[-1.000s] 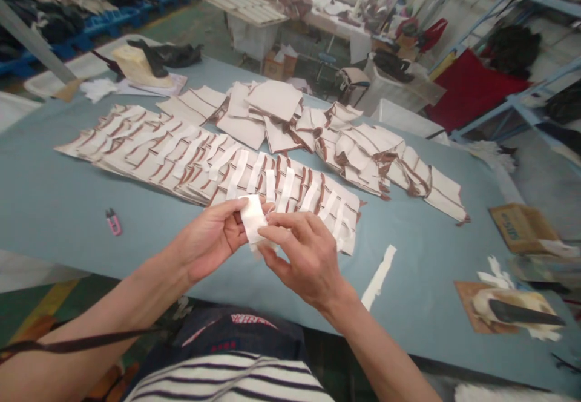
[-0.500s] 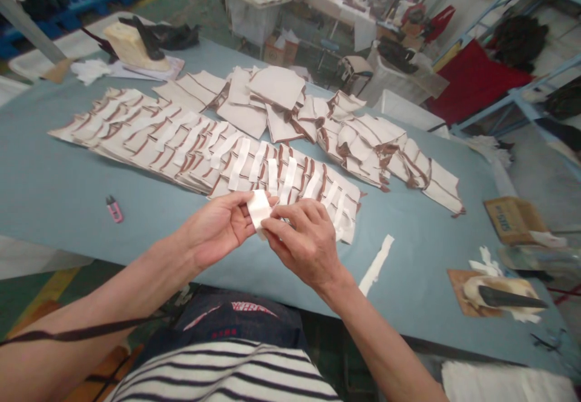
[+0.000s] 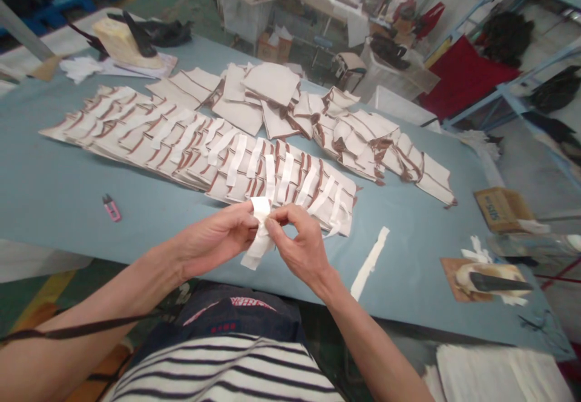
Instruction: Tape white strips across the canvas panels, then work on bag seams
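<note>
Between my two hands is a white strip (image 3: pixel 258 252), its lower end hanging over the table's front part. My left hand (image 3: pixel 222 232) holds it from the left, thumb and fingers closed on it. From the right, my right hand (image 3: pixel 299 238) pinches the strip's middle between thumb and finger. Just beyond lie overlapping off-white pieces with brown edges (image 3: pixel 218 175), several white strips (image 3: pixel 285 178) laid across them. A further loose white strip (image 3: pixel 370 263) rests on the table to the right of my right hand.
Loose brown-edged pieces (image 3: pixel 272 84) are heaped behind the row on the blue-green table (image 3: pixel 149 202). Pink snips (image 3: pixel 111 207) lie at left. A black-handled block (image 3: pixel 492 282) sits at right near a cardboard box (image 3: pixel 503 208); another cream block (image 3: pixel 120 42) stands at back left.
The strip's lower end now hangs down below my hands. My left fingers have curled from a flat, open palm onto the strip, and my right hand pinches it near the middle.
</note>
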The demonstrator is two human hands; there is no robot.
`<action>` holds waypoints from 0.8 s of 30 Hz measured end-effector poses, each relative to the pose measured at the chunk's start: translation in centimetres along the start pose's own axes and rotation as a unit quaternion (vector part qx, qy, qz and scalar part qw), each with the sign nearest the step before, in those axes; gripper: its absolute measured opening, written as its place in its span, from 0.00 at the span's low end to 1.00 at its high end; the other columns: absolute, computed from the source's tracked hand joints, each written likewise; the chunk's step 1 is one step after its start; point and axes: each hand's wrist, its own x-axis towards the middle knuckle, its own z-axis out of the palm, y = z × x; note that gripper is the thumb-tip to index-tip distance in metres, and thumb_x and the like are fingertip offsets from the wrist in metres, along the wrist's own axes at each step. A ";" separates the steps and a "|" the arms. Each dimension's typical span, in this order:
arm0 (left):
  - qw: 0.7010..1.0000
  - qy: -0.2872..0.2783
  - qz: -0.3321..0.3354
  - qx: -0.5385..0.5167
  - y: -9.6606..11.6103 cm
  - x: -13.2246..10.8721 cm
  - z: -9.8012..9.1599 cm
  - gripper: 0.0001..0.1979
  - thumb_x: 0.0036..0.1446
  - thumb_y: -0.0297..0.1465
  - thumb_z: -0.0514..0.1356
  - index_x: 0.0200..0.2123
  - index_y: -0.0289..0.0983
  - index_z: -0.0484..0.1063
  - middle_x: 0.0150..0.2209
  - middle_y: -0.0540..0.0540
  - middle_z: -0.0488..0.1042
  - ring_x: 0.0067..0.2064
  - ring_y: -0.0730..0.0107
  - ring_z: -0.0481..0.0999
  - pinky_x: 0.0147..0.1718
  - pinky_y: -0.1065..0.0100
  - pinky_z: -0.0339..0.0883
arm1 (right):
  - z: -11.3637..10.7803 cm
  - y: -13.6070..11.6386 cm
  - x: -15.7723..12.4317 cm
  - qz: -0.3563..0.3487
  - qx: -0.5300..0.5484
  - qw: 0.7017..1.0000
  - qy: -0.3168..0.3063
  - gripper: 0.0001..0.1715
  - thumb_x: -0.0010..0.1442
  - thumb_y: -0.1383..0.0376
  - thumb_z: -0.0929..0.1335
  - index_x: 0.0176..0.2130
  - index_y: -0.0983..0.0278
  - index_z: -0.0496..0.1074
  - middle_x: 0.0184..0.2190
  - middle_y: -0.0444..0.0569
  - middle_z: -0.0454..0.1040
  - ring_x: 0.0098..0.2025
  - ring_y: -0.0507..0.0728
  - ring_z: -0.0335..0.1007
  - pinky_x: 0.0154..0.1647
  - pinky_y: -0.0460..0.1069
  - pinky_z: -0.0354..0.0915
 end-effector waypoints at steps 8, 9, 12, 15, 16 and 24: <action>0.997 0.012 0.014 0.078 -0.4 -1.4 -0.5 0.22 0.55 0.30 0.71 0.54 0.39 0.78 0.40 0.48 0.79 0.40 0.63 0.73 0.41 0.65 0.68 | 1.1 -0.4 -0.8 -0.099 -0.080 0.991 0.032 0.10 0.73 0.68 0.70 0.37 0.59 0.76 0.32 0.46 0.80 0.35 0.57 0.74 0.42 0.54 0.65; 0.996 0.013 0.019 0.083 -0.4 -1.5 -0.5 0.22 0.55 0.31 0.71 0.54 0.39 0.78 0.41 0.48 0.79 0.40 0.64 0.73 0.41 0.65 0.68 | 1.1 -0.4 -0.8 -0.105 -0.089 0.990 0.030 0.10 0.73 0.68 0.70 0.37 0.60 0.77 0.33 0.47 0.81 0.36 0.57 0.74 0.43 0.54 0.65; 0.993 0.021 0.031 0.108 -0.2 -1.7 -0.4 0.22 0.53 0.32 0.71 0.52 0.39 0.77 0.42 0.48 0.77 0.41 0.65 0.72 0.41 0.67 0.68 | 1.4 -0.3 -1.0 -0.113 -0.096 0.988 0.031 0.09 0.73 0.68 0.70 0.39 0.59 0.78 0.37 0.49 0.83 0.39 0.58 0.76 0.45 0.54 0.66; 0.990 0.033 0.039 0.134 -0.2 -1.6 0.1 0.23 0.53 0.32 0.71 0.52 0.39 0.76 0.44 0.47 0.78 0.44 0.63 0.73 0.43 0.66 0.69 | 1.6 -0.1 -1.1 -0.106 -0.082 0.990 0.032 0.08 0.73 0.68 0.71 0.39 0.59 0.79 0.37 0.49 0.83 0.39 0.58 0.76 0.45 0.54 0.67; 0.988 0.039 0.044 0.143 -0.2 -1.5 0.2 0.23 0.52 0.32 0.71 0.52 0.39 0.76 0.44 0.47 0.79 0.45 0.62 0.74 0.43 0.66 0.69 | 1.6 0.0 -1.2 -0.104 -0.077 0.991 0.031 0.08 0.73 0.68 0.71 0.39 0.59 0.79 0.37 0.49 0.83 0.39 0.58 0.77 0.45 0.54 0.68; 0.957 0.092 0.116 0.249 -0.9 -0.1 -0.2 0.18 0.51 0.32 0.68 0.47 0.36 0.77 0.38 0.48 0.79 0.39 0.64 0.73 0.37 0.69 0.66 | 2.0 -0.2 -0.7 0.000 0.030 0.999 0.016 0.11 0.71 0.66 0.70 0.34 0.60 0.76 0.34 0.46 0.80 0.37 0.57 0.75 0.45 0.54 0.68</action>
